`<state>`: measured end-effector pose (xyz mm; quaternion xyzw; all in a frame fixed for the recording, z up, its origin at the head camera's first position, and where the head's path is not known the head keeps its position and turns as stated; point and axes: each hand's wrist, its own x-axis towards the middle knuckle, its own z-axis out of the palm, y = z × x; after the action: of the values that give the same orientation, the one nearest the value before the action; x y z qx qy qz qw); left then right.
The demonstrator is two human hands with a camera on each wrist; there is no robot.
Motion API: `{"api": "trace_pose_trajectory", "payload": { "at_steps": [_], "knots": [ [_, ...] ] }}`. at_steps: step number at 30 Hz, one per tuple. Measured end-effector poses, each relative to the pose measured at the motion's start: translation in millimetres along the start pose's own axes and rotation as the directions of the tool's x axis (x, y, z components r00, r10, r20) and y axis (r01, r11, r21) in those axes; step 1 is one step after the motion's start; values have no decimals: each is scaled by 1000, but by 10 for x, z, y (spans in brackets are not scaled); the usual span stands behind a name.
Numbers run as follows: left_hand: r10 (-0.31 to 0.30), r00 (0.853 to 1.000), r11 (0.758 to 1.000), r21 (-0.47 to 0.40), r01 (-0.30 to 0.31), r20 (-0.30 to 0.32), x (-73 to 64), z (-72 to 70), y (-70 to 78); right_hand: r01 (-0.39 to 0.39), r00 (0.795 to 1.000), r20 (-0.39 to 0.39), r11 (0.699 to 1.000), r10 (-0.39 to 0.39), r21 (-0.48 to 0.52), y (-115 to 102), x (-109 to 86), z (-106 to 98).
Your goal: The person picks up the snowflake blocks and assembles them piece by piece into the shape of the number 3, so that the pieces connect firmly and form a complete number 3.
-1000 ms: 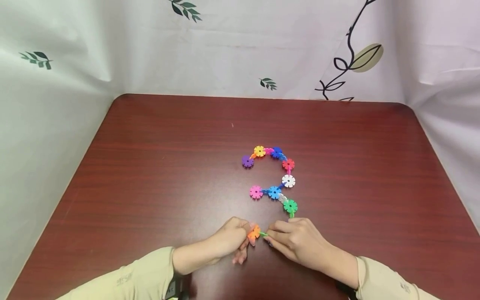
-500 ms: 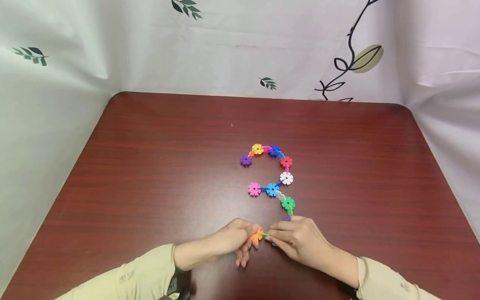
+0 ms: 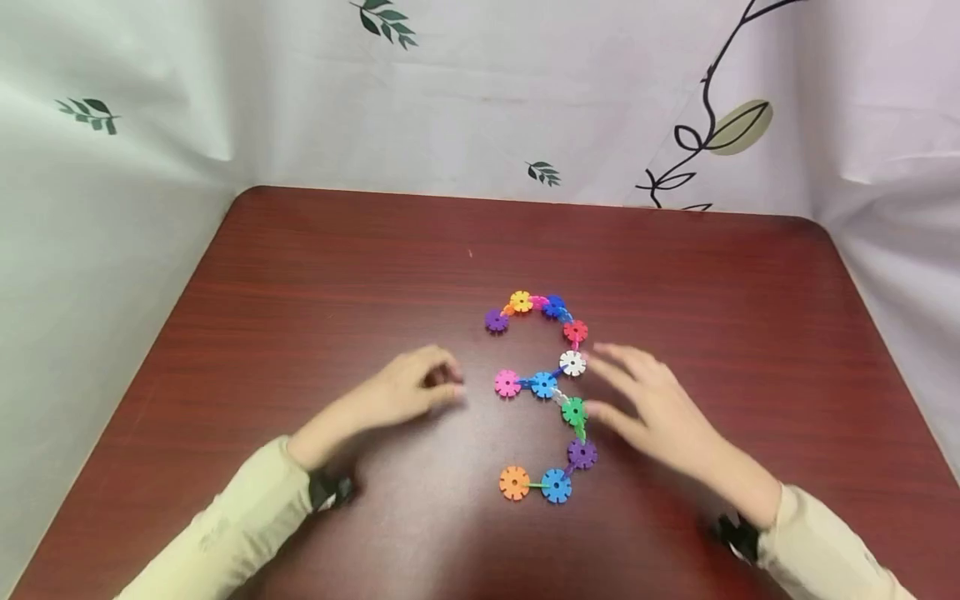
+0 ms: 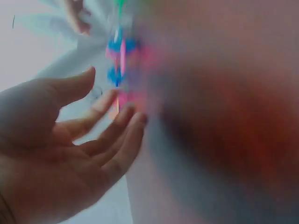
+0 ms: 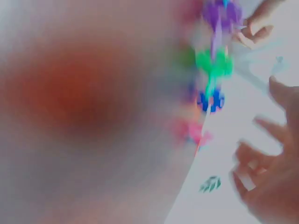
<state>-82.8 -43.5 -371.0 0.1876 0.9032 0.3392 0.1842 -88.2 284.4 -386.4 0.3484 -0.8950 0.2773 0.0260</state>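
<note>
A chain of notched plastic discs shaped like a 3 lies on the table, with a purple disc (image 3: 496, 321) at its upper end and an orange disc (image 3: 514, 482) at its lower end. A pink disc (image 3: 507, 383) tips the middle arm. My left hand (image 3: 405, 387) is off to the left of the chain, fingers loosely bent around nothing. On the other side, my right hand (image 3: 660, 408) spreads its fingers beside the white disc (image 3: 573, 363) and the green disc (image 3: 574, 411); whether the fingertips touch them I cannot tell. Both wrist views are blurred.
The dark red wooden table (image 3: 337, 275) reaches out on all sides of the chain. White cloth (image 3: 465, 100) with a leaf print hangs behind and beside it. A dark strap with a small device (image 3: 328, 490) sits at the left wrist.
Both hands have let go of the lower end of the chain, where they pinched the orange disc and a green piece. They have moved apart and farther up the table, uncovering the lower discs.
</note>
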Motion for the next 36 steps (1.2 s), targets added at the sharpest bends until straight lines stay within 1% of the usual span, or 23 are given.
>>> {"api": "trace_pose_trajectory", "payload": {
  "at_steps": [1, 2, 3, 4, 5, 7, 9, 10, 12, 14, 16, 18, 21, 22, 24, 26, 27, 29, 31, 32, 33, 34, 36],
  "knots": [
    [42, 999, 999, 23, -41, -25, 101, -39, -35, -77, 996, 51, 997, 76, 13, 70, 89, -16],
    [78, 997, 996, 36, -77, -29, 211, -63, -60, -147, 984, 103, 989, 144, 18, 138, 180, -28],
    [110, 994, 992, 60, -108, -26, 328, -75, -78, -206, 967, 156, 978, 200, 24, 203, 272, -34],
    [145, 989, 986, 89, -143, -17, 449, -76, -85, -259, 945, 217, 965, 246, 34, 261, 362, -37],
    [170, 985, 979, 115, -170, 7, 570, -67, -87, -296, 921, 277, 954, 273, 43, 312, 445, -36],
    [183, 980, 970, 144, -193, 81, 770, -38, -78, -332, 877, 386, 942, 285, 58, 384, 583, -15],
    [172, 974, 964, 181, -197, 145, 897, -8, -71, -338, 843, 465, 938, 269, 71, 423, 668, 28],
    [156, 972, 962, 198, -190, 178, 926, 5, -69, -337, 830, 494, 938, 258, 77, 424, 689, 52],
    [118, 965, 960, 222, -171, 234, 919, 24, -69, -320, 819, 525, 944, 232, 82, 406, 704, 102],
    [85, 963, 958, 245, -150, 257, 850, 40, -62, -299, 817, 536, 951, 213, 77, 364, 690, 148],
    [67, 964, 950, 277, -140, 258, 742, 57, -41, -285, 814, 543, 956, 205, 68, 301, 667, 179],
    [56, 971, 942, 309, -129, 234, 636, 94, -10, -278, 811, 549, 959, 204, 54, 233, 646, 191],
    [45, 983, 929, 353, -106, 175, 518, 181, 35, -274, 803, 560, 961, 204, 42, 166, 622, 192],
    [40, 987, 929, 358, -94, 157, 495, 211, 41, -277, 801, 562, 960, 204, 46, 160, 614, 190],
    [29, 992, 934, 349, -70, 121, 470, 251, 43, -284, 805, 559, 956, 197, 71, 181, 597, 182],
    [30, 994, 946, 317, -62, 105, 463, 253, 25, -292, 818, 544, 950, 186, 114, 236, 574, 167],
    [26, 994, 951, 303, -57, 105, 464, 241, 6, -296, 829, 528, 946, 183, 136, 270, 559, 150],
    [29, 994, 962, 268, -55, 102, 467, 192, -41, -292, 862, 472, 942, 184, 166, 346, 519, 105],
    [33, 996, 975, 214, -51, 85, 461, 120, -97, -290, 895, 397, 941, 202, 174, 416, 458, 42],
    [28, 997, 983, 180, -41, 73, 449, 78, -126, -291, 909, 358, 941, 216, 173, 450, 421, 7],
    [16, 998, 989, 147, -25, 62, 434, 36, -153, -297, 919, 318, 939, 232, 173, 480, 382, -26],
    [5, 999, 993, 115, -11, 52, 418, -3, -176, -306, 926, 284, 936, 250, 171, 507, 338, -55],
    [-21, 999, 997, 76, 17, 48, 390, -58, -209, -305, 935, 246, 935, 257, 182, 547, 245, -97]
  ]
}}
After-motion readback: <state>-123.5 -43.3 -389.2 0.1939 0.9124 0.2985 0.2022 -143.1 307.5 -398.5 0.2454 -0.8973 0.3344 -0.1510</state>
